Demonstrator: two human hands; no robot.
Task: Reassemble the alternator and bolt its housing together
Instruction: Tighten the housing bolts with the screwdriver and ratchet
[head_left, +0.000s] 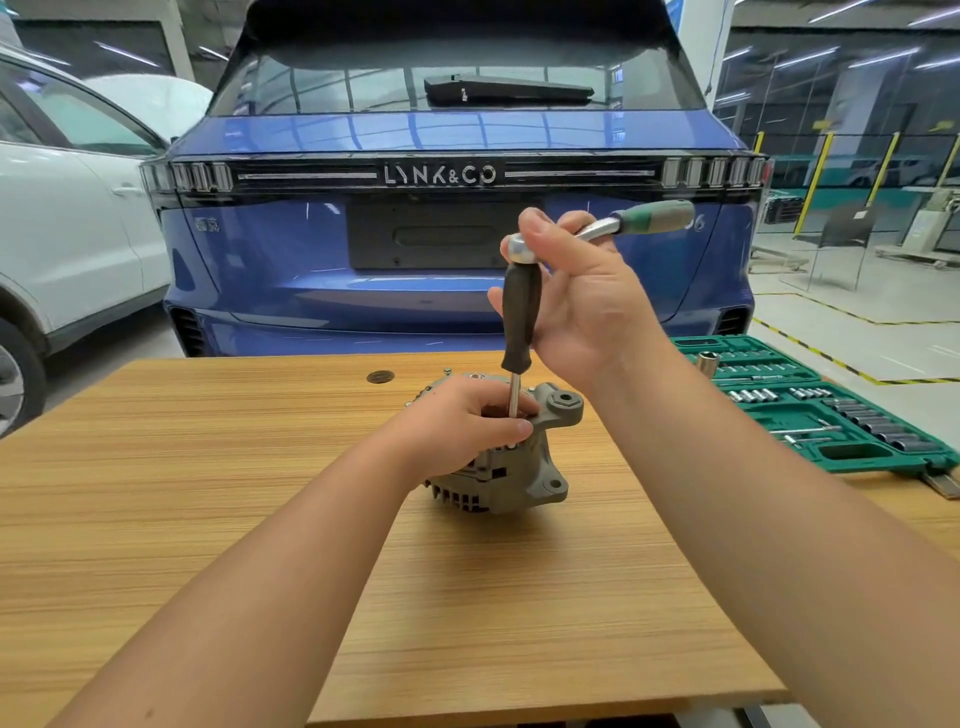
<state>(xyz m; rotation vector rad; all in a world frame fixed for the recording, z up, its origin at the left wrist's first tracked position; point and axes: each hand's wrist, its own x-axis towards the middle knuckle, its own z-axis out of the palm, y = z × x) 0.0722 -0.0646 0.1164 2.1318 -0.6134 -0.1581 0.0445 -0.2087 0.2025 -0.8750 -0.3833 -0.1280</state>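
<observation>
A grey alternator (524, 480) stands on the wooden table (260, 519), its mounting ear toward the right. My left hand (465, 423) grips its upper housing and curls round the thin steel shaft of a driver. The driver's black handle (522, 317) rises straight up from the housing. A ratchet (618, 224) with a green grip sits on top of the black handle, pointing right. My right hand (582, 301) holds the ratchet head, thumb over the top. The driver's tip is hidden behind my left fingers.
A green socket set case (810, 410) lies open at the table's right edge, with several sockets in it. A small dark round cap (380, 376) lies at the far side of the table. A blue car (457, 208) is parked just behind the table, a white car (62, 234) at left.
</observation>
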